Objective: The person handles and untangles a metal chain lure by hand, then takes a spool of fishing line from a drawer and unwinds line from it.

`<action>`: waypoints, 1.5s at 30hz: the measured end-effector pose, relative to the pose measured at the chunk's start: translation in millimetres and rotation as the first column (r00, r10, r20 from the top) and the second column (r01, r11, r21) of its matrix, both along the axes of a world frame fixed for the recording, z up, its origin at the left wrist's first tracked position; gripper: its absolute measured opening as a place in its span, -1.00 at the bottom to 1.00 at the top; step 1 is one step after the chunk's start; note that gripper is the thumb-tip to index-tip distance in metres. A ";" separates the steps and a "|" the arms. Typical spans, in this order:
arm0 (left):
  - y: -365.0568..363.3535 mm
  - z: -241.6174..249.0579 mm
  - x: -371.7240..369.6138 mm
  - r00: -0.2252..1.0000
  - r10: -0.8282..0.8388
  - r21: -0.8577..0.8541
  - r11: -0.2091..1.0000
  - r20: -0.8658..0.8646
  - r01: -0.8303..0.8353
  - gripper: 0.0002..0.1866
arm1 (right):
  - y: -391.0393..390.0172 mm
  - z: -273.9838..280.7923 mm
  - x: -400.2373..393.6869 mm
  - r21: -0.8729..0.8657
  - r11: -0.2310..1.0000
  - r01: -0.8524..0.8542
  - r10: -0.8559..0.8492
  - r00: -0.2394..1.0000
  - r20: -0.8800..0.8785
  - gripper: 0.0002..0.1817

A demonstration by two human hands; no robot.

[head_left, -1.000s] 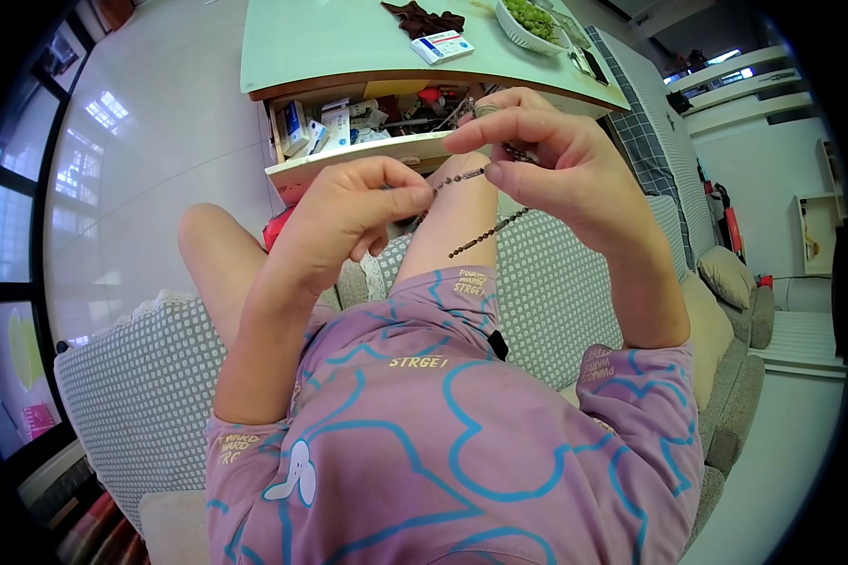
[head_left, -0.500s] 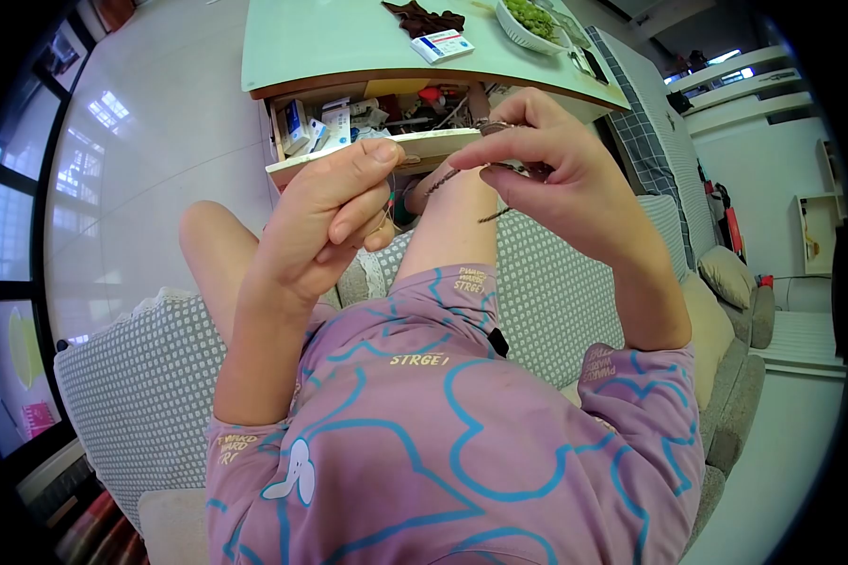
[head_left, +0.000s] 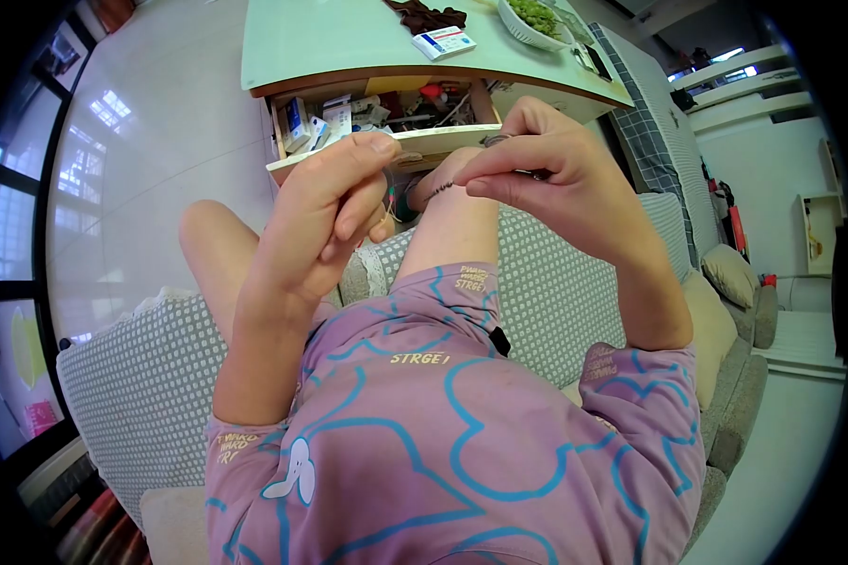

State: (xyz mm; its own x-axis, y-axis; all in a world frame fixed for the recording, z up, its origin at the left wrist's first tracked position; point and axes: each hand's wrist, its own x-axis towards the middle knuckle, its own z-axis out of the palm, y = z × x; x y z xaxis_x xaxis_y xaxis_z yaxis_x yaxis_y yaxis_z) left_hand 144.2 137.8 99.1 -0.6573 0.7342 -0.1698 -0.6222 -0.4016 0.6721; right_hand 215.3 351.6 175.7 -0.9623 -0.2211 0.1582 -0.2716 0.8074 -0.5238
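My right hand (head_left: pixel 551 165) pinches a dark beaded strand (head_left: pixel 440 190) between thumb and forefinger. One short end sticks out to the left of the fingertips, and a dark loop shows above the forefinger. The rest of the strand is hidden by the hand. Opposite it, my left hand (head_left: pixel 325 193) is closed, thumb pressed to the forefinger. Something thin and small seems to be at its fingertips, too fine to name. A fine line with bits of red and green (head_left: pixel 391 200) hangs beside its curled fingers. The hands are apart, above my knees.
A pulled-out drawer (head_left: pixel 415 141) full of boxes and small items lies just beyond my hands. On the table (head_left: pixel 339 42) are a white-and-blue box (head_left: pixel 444 42), a dark cloth (head_left: pixel 426 15) and a basket of greens (head_left: pixel 537 23). I sit on a patterned sofa (head_left: pixel 556 282).
The right thumb and forefinger have come together on the strand, and less of it hangs below them. My left hand has barely shifted.
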 end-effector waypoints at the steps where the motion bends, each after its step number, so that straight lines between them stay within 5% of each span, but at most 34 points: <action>1: 0.7 -1.5 -1.0 1.000 0.003 -0.002 1.000 0.001 -0.003 -0.86 | 1.2 1.0 0.8 -0.002 1.000 -0.003 0.003 1.000 0.001 -0.86; 7: 3.7 -13.0 -7.2 0.997 0.070 -0.060 0.996 0.043 -0.068 -0.87 | 7.5 10.7 3.4 0.046 0.989 -0.142 0.137 0.985 0.105 -0.85; 15: -1.0 -29.1 -15.7 0.994 0.105 -0.022 0.994 0.006 -0.105 -0.71 | 12.9 25.9 1.1 0.091 0.996 0.013 -0.036 0.969 0.246 -0.92; 25: -15.3 -37.1 -24.7 0.973 0.225 -0.049 0.974 0.050 -0.222 -0.73 | 29.4 23.8 2.3 -0.007 1.000 0.030 -0.026 0.949 0.315 -0.90; 28: -20.1 -42.3 -27.3 0.968 0.242 -0.060 0.969 0.068 -0.238 -0.76 | 37.9 17.9 5.2 0.069 0.994 0.086 -0.106 0.922 0.372 -0.90; 31: -27.9 -53.9 -29.9 0.951 0.304 -0.032 0.953 0.050 -0.303 -0.82 | 46.6 5.6 9.2 -0.138 0.970 0.202 -0.115 0.875 0.470 -0.87; 35: -31.8 -68.6 -27.7 0.925 0.379 -0.137 0.917 0.012 -0.374 -0.83 | 57.4 -19.9 19.1 -0.204 0.952 0.228 -0.093 0.850 0.518 -0.86; 42: -27.8 -103.4 -25.4 0.971 0.228 -0.181 0.961 0.077 -0.211 -0.80 | 64.1 -85.7 59.7 -0.422 0.805 0.417 -0.031 0.739 0.673 -0.79; 45: -19.6 -122.7 -26.8 0.979 0.157 -0.251 0.960 0.126 -0.122 -0.77 | 61.8 -119.8 71.8 -0.286 0.726 0.626 -0.259 0.634 0.729 -0.61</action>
State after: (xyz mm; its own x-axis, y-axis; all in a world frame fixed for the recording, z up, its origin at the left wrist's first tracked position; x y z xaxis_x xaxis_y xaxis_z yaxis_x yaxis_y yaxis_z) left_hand 117.3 118.2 -23.6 -0.7063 0.5624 -0.4298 -0.6680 -0.3287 0.6676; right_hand 287.1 413.4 55.9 -0.8201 0.1897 -0.5399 0.5714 0.3223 -0.7547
